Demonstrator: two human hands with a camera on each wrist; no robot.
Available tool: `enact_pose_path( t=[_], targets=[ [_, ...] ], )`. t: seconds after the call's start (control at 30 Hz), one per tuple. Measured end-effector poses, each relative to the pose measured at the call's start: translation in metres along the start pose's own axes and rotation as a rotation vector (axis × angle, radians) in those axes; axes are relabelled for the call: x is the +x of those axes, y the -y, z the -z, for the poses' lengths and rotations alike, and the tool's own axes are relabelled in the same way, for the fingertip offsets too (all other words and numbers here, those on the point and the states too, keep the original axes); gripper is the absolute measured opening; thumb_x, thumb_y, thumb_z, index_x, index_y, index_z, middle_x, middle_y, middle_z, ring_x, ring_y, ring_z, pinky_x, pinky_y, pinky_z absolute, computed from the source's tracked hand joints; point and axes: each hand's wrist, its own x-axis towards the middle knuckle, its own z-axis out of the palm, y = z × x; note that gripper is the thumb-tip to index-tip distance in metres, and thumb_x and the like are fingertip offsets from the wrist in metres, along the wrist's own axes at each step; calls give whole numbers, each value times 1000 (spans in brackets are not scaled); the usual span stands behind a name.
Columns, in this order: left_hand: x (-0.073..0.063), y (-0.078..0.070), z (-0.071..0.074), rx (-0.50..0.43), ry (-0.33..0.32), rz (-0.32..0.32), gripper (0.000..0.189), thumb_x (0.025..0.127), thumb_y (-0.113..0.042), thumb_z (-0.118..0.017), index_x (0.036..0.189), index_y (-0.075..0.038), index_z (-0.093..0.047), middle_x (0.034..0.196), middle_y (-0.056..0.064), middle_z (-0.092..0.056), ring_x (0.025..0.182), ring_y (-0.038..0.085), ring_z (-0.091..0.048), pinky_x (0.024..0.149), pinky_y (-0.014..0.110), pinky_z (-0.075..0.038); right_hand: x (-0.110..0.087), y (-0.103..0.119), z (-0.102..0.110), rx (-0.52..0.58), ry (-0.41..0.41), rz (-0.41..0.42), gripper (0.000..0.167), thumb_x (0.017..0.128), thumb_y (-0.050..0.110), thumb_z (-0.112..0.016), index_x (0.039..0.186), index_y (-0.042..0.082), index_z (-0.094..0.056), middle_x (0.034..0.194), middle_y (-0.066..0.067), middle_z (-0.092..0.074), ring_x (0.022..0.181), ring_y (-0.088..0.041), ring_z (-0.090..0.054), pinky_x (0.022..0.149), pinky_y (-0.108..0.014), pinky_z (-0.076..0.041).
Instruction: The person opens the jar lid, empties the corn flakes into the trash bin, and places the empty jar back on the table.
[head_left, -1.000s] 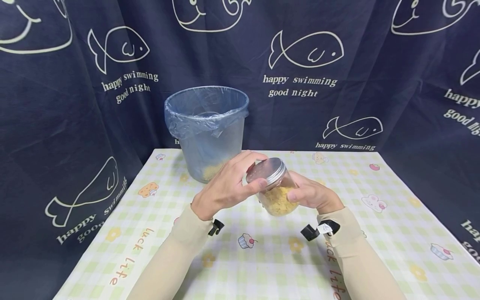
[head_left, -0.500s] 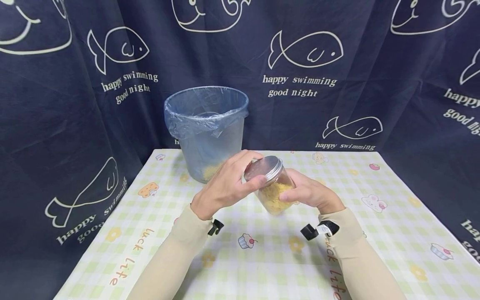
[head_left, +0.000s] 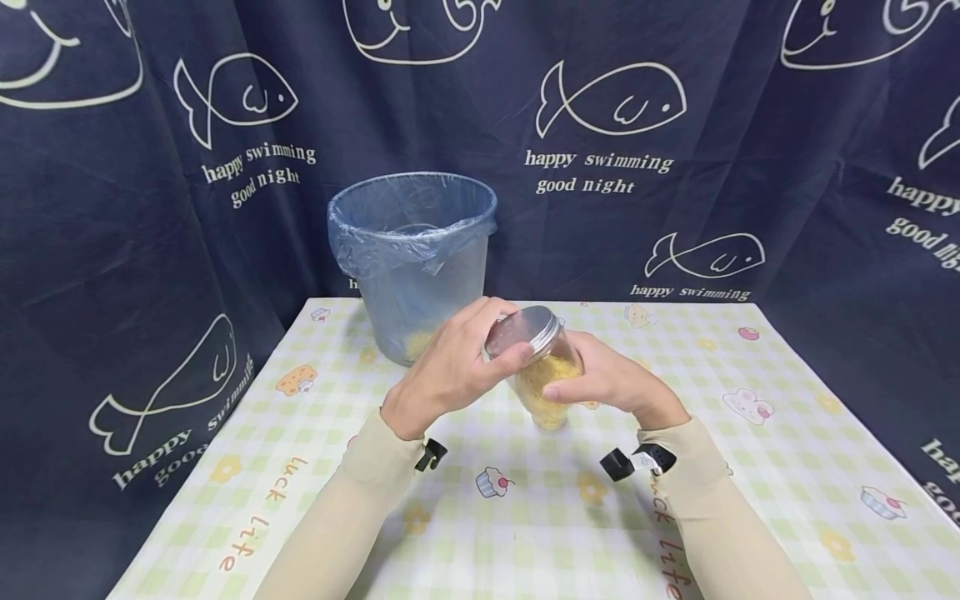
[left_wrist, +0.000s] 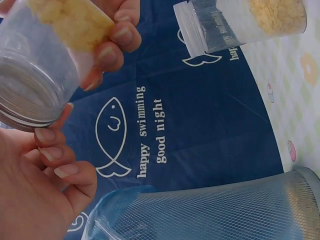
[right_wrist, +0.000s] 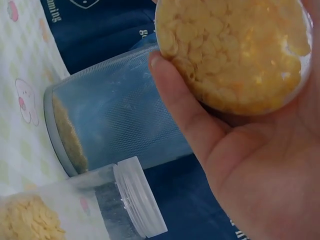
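Note:
A clear jar point(head_left: 551, 392) of yellow flakes leans to the left above the table, its silver lid point(head_left: 528, 330) facing up and left. My left hand point(head_left: 457, 362) holds the lid by its edge, with the thumb on the near side. The right hand point(head_left: 615, 379) grips the jar's body, thumb across its front. In the left wrist view the left fingertips point(left_wrist: 50, 150) lie at the lid's rim. The right wrist view shows the jar's round bottom, flakes point(right_wrist: 210, 45) pressed against it, with the right palm alongside.
A mesh wastebasket point(head_left: 427, 292) with a blue liner point(head_left: 375, 242) stands at the back left, yellowish bits low inside. Both wrist views show a second clear jar point(left_wrist: 240, 25) of flakes with a whitish lid point(right_wrist: 142, 197). A checked cloth point(head_left: 525, 542) covers the table before a dark curtain point(head_left: 600, 233).
The jar's body has swung a little leftward and the right hand has shifted left with it. The lid has risen slightly. My left hand stays on the lid.

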Motion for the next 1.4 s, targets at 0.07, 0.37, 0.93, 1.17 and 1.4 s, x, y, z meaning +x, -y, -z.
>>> enact_pose_path(
  t=[0.07, 0.37, 0.93, 1.17, 1.4],
  targets=[
    [0, 0, 0, 14, -6, 18, 48, 95, -62, -51, 120, -22, -63, 110, -11, -61, 92, 6, -57, 75, 28, -51, 0, 3, -1, -63, -34, -14, 59, 85, 14, -79, 137, -1, -55, 116, -13, -70, 98, -23, -70, 91, -32, -57],
    [1, 0, 0, 27, -21, 83, 49, 94, -63, -54, 119, -22, -63, 111, -10, -62, 93, 8, -59, 76, 29, -52, 3, 11, -6, -308, -168, -100, 69, 79, 23, -88, 139, 15, -57, 117, -1, -70, 97, -20, -69, 89, -31, -57],
    [0, 1, 1, 59, -40, 110, 52, 94, -65, -53, 120, -21, -64, 113, -9, -63, 95, 8, -59, 78, 30, -52, 3, 15, -9, -418, -225, -131, 74, 76, 32, -91, 141, 21, -55, 111, 2, -70, 90, -17, -69, 81, -31, -58],
    [-1, 2, 3, 74, -17, 89, 56, 95, -65, -50, 128, -22, -62, 115, -9, -62, 98, 9, -57, 81, 31, -51, 2, 13, -7, -322, -197, -109, 72, 80, 26, -89, 143, 17, -55, 122, 0, -69, 101, -19, -68, 92, -30, -55],
    [-1, 1, 4, 54, 6, 29, 52, 97, -61, -50, 133, -24, -61, 114, -9, -61, 101, 8, -55, 82, 31, -50, 0, 11, -3, -200, -116, -72, 65, 83, 21, -83, 141, 9, -55, 123, -7, -69, 106, -24, -68, 96, -31, -54]
  ],
)
